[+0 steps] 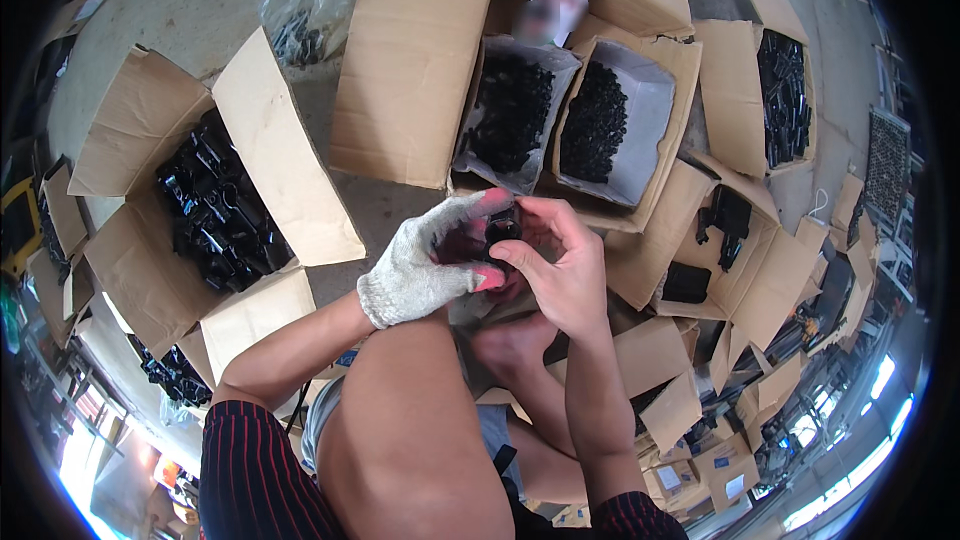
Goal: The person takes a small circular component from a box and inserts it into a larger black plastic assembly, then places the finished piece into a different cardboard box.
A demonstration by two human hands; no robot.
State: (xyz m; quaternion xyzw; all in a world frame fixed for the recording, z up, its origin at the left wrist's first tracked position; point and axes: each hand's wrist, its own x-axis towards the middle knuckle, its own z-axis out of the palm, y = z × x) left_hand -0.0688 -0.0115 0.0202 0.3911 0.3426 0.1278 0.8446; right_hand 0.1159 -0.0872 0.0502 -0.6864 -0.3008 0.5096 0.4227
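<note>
My left hand (425, 258), in a pale knit glove with red fingertips, closes around a small black plastic part (502, 227) with a round end. My bare right hand (562, 265) grips the same part from the other side, its thumb pressed against the round end. Both hands meet above my bent legs, and the fingers hide much of the part. Just beyond them stand two grey trays inside a cardboard box; the left tray (548, 152) and the right tray (640, 130) hold many small black pieces.
At left, an open carton (130, 250) holds glossy black parts (225, 205). A clear plastic bag (310, 15) lies on the floor behind it. A phone (560, 2) leans in the far box. More open cartons with black parts (785, 95) crowd the right side.
</note>
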